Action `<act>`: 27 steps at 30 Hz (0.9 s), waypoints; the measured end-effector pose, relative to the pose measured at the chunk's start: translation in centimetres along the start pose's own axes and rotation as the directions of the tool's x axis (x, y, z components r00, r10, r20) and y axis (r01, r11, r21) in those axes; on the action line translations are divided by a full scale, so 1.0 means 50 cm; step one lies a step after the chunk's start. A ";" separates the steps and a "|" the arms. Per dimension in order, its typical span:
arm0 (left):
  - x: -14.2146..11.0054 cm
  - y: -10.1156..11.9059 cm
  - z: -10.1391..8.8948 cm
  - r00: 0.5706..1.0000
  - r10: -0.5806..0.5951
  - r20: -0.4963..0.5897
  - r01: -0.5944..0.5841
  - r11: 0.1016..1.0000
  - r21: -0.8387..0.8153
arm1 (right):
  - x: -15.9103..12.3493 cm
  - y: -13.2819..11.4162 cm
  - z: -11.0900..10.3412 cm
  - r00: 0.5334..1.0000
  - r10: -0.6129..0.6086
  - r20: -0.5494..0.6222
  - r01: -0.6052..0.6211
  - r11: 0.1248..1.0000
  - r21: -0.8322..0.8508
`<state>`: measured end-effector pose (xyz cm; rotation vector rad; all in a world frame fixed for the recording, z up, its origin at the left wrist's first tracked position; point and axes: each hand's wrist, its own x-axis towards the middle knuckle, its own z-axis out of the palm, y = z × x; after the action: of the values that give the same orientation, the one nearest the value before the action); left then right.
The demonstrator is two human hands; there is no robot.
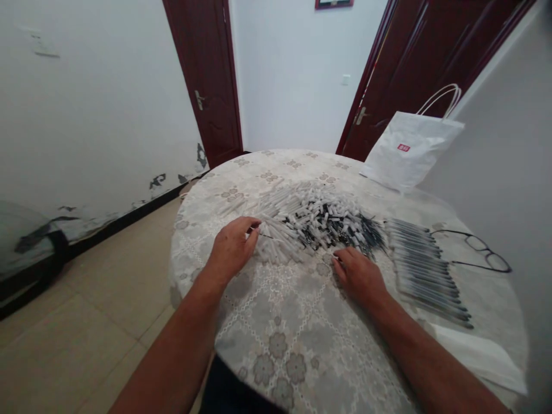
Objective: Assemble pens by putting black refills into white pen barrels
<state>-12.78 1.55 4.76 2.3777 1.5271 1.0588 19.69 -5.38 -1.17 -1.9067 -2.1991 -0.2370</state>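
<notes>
A heap of loose pen parts lies in front of me: whitish pen barrels (pixel 278 241) on the left, and small black and white pieces like caps (pixel 328 221) in the middle. Thin dark pieces (pixel 370 233) bunch at the right end. My left hand (pixel 235 244) is closed in a pinch at the left edge of the barrels. A thin dark-tipped pen part (pixel 266 236) seems to stick out from its fingertips. My right hand (pixel 359 273) rests low over the cloth just before the heap, its fingers curled together. Whatever they hold is too small to make out.
A row of assembled-looking pens (pixel 425 270) lies to the right, with eyeglasses (pixel 487 253) beside it. A white paper bag (pixel 414 149) stands at the back right. White folded material (pixel 478 353) lies near the right edge of the round, cloth-covered table (pixel 276 322).
</notes>
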 end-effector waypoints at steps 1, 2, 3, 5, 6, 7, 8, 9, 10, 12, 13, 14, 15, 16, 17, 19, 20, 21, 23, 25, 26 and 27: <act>-0.012 -0.013 -0.014 1.000 -0.009 0.010 0.009 1.000 0.025 | 0.000 0.002 0.001 1.000 -0.005 -0.008 0.005 1.000 -0.001; -0.025 -0.028 -0.027 1.000 -0.022 0.022 0.020 0.999 0.050 | -0.001 0.004 0.003 1.000 -0.010 -0.015 0.010 1.000 -0.003; -0.038 -0.044 -0.038 0.999 -0.038 0.029 0.035 0.996 0.078 | -0.001 0.007 0.004 1.000 -0.017 -0.020 0.017 1.000 -0.004; -0.064 -0.079 -0.058 0.997 -0.066 0.044 0.060 0.989 0.133 | -0.001 0.013 0.009 0.999 -0.036 -0.030 0.036 0.999 -0.005; -0.076 -0.094 -0.065 0.996 -0.074 0.057 0.064 0.986 0.151 | -0.001 0.016 0.012 0.998 -0.046 -0.036 0.046 0.999 -0.005; -0.088 -0.106 -0.071 0.994 -0.075 0.083 0.060 0.984 0.168 | -0.001 0.019 0.015 0.998 -0.054 -0.044 0.054 0.999 -0.005; -0.098 -0.116 -0.074 0.991 -0.073 0.112 0.052 0.982 0.182 | -0.001 0.022 0.019 0.997 -0.059 -0.051 0.059 0.998 -0.006; -0.106 -0.122 -0.076 0.987 -0.073 0.143 0.045 0.980 0.193 | -0.002 0.025 0.022 0.996 -0.063 -0.058 0.062 0.998 -0.008; -0.112 -0.124 -0.075 0.982 -0.076 0.175 0.039 0.978 0.204 | -0.002 0.027 0.025 0.996 -0.065 -0.064 0.065 0.998 -0.011; -0.120 -0.123 -0.067 0.971 -0.087 0.223 0.036 0.974 0.223 | -0.002 0.030 0.030 0.995 -0.071 -0.072 0.069 0.997 -0.019; -0.121 -0.121 -0.061 0.968 -0.096 0.232 0.040 0.972 0.233 | -0.002 0.031 0.032 0.994 -0.074 -0.074 0.073 0.997 -0.022; -0.122 -0.118 -0.054 0.967 -0.102 0.233 0.044 0.969 0.241 | -0.002 0.032 0.033 0.994 -0.076 -0.075 0.075 0.997 -0.024; -0.122 -0.115 -0.048 0.968 -0.105 0.228 0.047 0.968 0.246 | -0.002 0.032 0.033 0.994 -0.076 -0.074 0.074 0.997 -0.025; -0.121 -0.113 -0.041 0.970 -0.104 0.220 0.048 0.968 0.246 | -0.002 0.032 0.033 0.995 -0.074 -0.073 0.072 0.997 -0.024; -0.121 -0.111 -0.035 0.972 -0.102 0.211 0.049 0.969 0.243 | -0.002 0.032 0.033 0.995 -0.071 -0.071 0.070 0.997 -0.023; -0.119 -0.106 -0.026 0.973 -0.088 0.216 0.037 0.973 0.230 | -0.001 0.032 0.033 0.995 -0.067 -0.068 0.066 0.998 -0.023; -0.119 -0.102 -0.023 0.971 -0.075 0.228 0.023 0.974 0.223 | -0.001 0.033 0.033 0.995 -0.067 -0.069 0.066 0.998 -0.022; -0.118 -0.098 -0.021 0.968 -0.060 0.244 0.005 0.976 0.219 | -0.001 0.033 0.033 0.995 -0.070 -0.068 0.068 0.997 -0.022; -0.119 -0.086 -0.020 0.960 -0.034 0.277 -0.028 0.976 0.217 | 0.000 0.034 0.033 0.995 -0.077 -0.062 0.076 0.997 -0.023; -0.122 -0.073 -0.021 0.952 -0.029 0.305 -0.045 0.972 0.231 | 0.000 0.034 0.033 0.995 -0.080 -0.054 0.079 0.997 -0.025; -0.125 -0.066 -0.022 0.949 -0.031 0.313 -0.049 0.969 0.242 | 0.000 0.033 0.033 0.996 -0.079 -0.051 0.078 0.997 -0.027; -0.129 -0.060 -0.023 0.948 -0.032 0.316 -0.052 0.966 0.254 | 0.000 0.033 0.032 0.996 -0.078 -0.050 0.077 0.997 -0.028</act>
<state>-17.33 -2.69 1.10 2.5665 1.6143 0.4613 21.22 -4.74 -2.74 -1.8096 -2.2496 -0.3248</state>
